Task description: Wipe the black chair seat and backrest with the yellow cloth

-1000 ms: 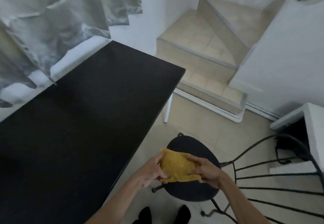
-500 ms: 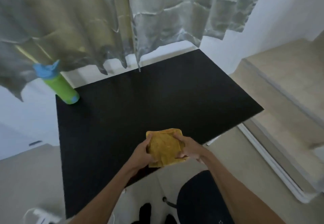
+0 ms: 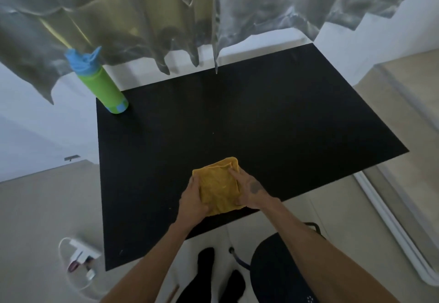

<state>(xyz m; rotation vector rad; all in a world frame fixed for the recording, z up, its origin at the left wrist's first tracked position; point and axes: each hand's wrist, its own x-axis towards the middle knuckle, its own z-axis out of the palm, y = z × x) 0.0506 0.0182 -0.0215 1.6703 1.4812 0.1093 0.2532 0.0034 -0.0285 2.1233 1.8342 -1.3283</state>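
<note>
The folded yellow cloth (image 3: pixel 219 185) is over the near edge of the black table (image 3: pixel 237 124), gripped from both sides. My left hand (image 3: pixel 191 201) clasps its left and lower edge, my right hand (image 3: pixel 250 190) its right edge with fingers on top. Whether the cloth rests on the table or is just above it, I cannot tell. The black chair seat (image 3: pixel 275 272) shows at the bottom right, partly hidden under my right forearm. Its backrest is out of view.
A green bottle with a blue lid (image 3: pixel 99 82) stands on the table's far left corner. Silvery curtains (image 3: pixel 213 13) hang behind the table. A white power adapter with cable (image 3: pixel 80 255) lies on the floor at left. Tiled steps (image 3: pixel 408 93) rise at right. My feet in black socks (image 3: pixel 213 276) are below.
The view has swung left from the chair to the table. Both hands carried the cloth from above the chair seat to over the table's near edge.
</note>
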